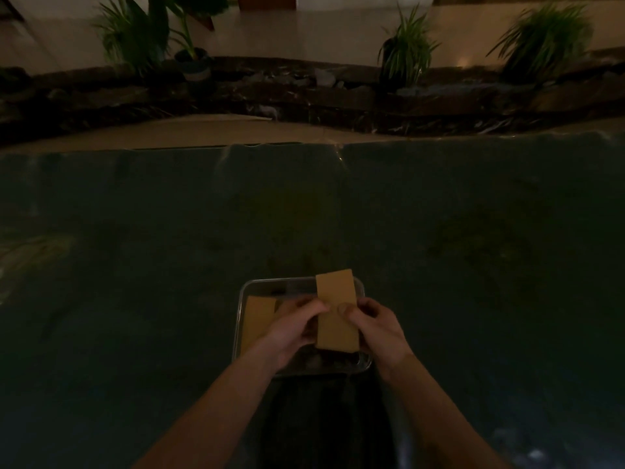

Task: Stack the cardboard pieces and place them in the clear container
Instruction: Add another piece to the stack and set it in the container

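A clear container [244,292] with rounded corners sits on the dark table, near its front edge. Over its right half I hold a tan cardboard stack [335,292], long side pointing away from me. My left hand [297,328] pinches its left edge and my right hand [373,324] pinches its right edge, thumbs on top. Another tan cardboard piece [257,318] lies inside the container at the left, partly hidden by my left hand.
A dark green cloth [169,248] covers the table. A large cardboard sheet [209,132] lies beyond its far edge. Behind that runs a stone border with several potted plants [404,52]. The scene is dim.
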Demonstrator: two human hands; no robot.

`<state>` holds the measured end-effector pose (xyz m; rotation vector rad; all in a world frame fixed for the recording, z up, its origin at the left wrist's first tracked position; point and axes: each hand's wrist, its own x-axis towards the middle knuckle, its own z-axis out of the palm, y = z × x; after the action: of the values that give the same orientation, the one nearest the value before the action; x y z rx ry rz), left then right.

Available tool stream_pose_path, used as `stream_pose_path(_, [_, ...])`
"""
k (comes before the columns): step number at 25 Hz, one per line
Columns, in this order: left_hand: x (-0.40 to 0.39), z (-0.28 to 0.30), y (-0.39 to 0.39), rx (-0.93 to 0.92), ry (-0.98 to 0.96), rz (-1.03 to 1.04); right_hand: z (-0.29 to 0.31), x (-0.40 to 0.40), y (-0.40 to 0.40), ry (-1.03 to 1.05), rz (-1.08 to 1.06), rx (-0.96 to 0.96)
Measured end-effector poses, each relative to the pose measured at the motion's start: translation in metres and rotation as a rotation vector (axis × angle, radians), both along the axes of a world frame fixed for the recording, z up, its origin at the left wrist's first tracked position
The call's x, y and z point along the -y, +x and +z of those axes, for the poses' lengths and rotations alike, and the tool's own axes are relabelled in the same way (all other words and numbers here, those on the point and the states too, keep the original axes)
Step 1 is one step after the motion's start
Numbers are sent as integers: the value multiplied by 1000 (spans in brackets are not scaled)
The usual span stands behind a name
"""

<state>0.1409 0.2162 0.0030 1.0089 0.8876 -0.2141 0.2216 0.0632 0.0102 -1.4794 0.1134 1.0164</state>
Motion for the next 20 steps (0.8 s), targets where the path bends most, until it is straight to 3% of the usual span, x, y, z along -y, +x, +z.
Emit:
stream_pose_path(2, [2,-10,2,-17,64,18,-4,-2,1,-24,41,26])
stream_pose_path(4, [2,-20,4,-26,98,41,-11,-1,5,-83,34,174])
stream_pose_path(6, [1,-29,8,-77,125,58,-19,4,12,-217,-143,350])
stream_pose_path(8, [2,-41,14,-142,163,26,-31,10,21,-326,-288,398])
stream_pose_path(10, [8,-51,21,-218,205,-4,-47,13,27,-377,-225,289])
stream_pose_path(13, [16,-64,27,-294,253,-31,-60,17,24,-294,-135,58])
stream_pose_path(20, [29,-85,33,-302,321,48,-69,22,22,-190,-180,34])
